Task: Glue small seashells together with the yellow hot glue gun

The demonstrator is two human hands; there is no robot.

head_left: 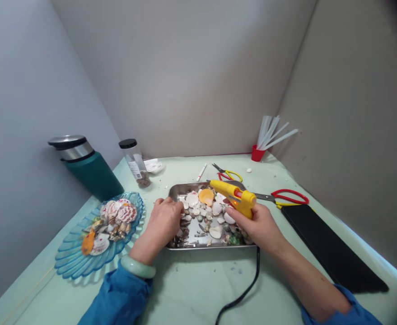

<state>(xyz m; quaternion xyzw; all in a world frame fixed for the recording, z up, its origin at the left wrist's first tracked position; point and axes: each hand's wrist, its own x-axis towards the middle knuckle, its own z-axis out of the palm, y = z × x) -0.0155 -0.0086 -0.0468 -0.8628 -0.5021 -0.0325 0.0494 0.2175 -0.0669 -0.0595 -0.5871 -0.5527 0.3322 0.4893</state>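
A steel tray in the middle of the table holds several loose seashells, white, orange and dark. My left hand reaches into its left side, fingers curled down among the shells; what they pinch is hidden. My right hand grips a yellow glue gun over the tray's right part, nozzle pointing left toward the shells. Its black cord trails toward me.
A blue glass plate bearing glued shells lies at the left. Behind it stand a teal flask and a clear jar. Red-handled scissors, small scissors, a red cup of glue sticks and a black pad lie to the right.
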